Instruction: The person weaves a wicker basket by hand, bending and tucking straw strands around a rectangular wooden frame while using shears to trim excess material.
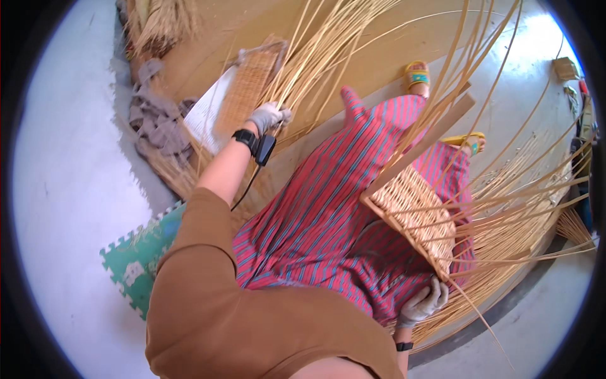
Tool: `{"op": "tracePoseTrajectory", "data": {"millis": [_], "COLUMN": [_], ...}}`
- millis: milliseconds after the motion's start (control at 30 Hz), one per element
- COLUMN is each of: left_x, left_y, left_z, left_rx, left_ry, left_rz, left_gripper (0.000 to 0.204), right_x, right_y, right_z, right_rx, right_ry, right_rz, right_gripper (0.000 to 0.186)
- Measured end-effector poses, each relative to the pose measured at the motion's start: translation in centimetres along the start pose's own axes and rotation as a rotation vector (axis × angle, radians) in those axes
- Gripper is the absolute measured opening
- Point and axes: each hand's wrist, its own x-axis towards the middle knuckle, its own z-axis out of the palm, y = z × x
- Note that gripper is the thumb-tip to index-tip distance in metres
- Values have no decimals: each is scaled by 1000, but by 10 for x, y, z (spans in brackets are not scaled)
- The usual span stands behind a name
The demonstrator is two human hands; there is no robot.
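My left hand [270,117], in a pale glove, reaches out to the upper left and is closed on wicker strands [309,66] from a long loose bundle. A partly woven wicker panel [416,205] lies across my lap, on a striped red cloth [328,183]. Long unwoven strands fan out from its far and right sides. A flat wooden strip [423,142] runs along its upper left side. At the panel's near corner my right hand [424,304], also gloved, has its fingers bent against the edge; some of the grip is hidden.
More strands [499,265] spread over the floor at right. A woven mat piece [249,85] and a white sheet [211,110] lie by my left hand. Grey cloth [158,120] is farther left, a green foam mat [142,259] beside me. Yellow sandals [417,74] are on my feet.
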Motion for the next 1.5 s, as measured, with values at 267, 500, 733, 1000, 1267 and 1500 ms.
{"op": "tracePoseTrajectory", "data": {"millis": [267,500,733,1000,1267,1500], "left_x": [-154,-282,-256,-246,-301,-346], "left_y": [9,52,167,175,145,93], "left_z": [-36,-47,75,226,276,325], "left_rx": [-837,-885,-848,-722,-261,-87], "left_ry": [-364,-509,-799,-831,-756,-909], "left_rz": [-85,300,626,617,594,259], "left_gripper": [27,41,47,26,23,21], "right_x": [-6,-12,-4,-170,-314,-294], "right_y": [16,16,45,245,158,111], "right_z": [5,13,-2,66,180,225], "right_rx": [109,156,526,710,348,287], "right_ry": [52,87,187,264,-439,-653], "right_rz": [-110,-150,-58,849,1064,1115], "right_gripper": [32,31,29,22,27,32]}}
